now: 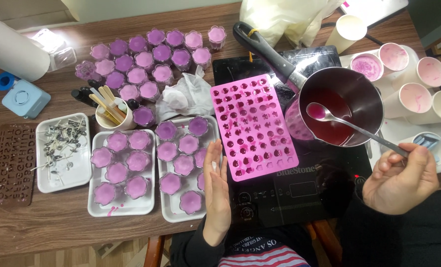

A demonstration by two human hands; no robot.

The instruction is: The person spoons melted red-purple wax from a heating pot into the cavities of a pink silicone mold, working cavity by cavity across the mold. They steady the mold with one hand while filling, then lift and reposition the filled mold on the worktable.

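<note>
While the left hand (215, 188) hovers flat and empty beside the pink silicone mould (252, 126), its cavities mostly filled, a spoon (351, 126) of dark-pink liquid is gripped over the saucepan (341, 106) by the right hand (401, 178).

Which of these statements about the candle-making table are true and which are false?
1. The right hand holds a spoon over the saucepan. True.
2. The liquid in the saucepan is green. False: it is dark pinkish red.
3. The pink mould lies on the black cooktop, left of the saucepan. True.
4. The left hand grips a wooden stick. False: it is open and holds nothing, beside the mould.
5. The small white tray holds purple-filled cups. False: it holds metal wick pieces.
</note>
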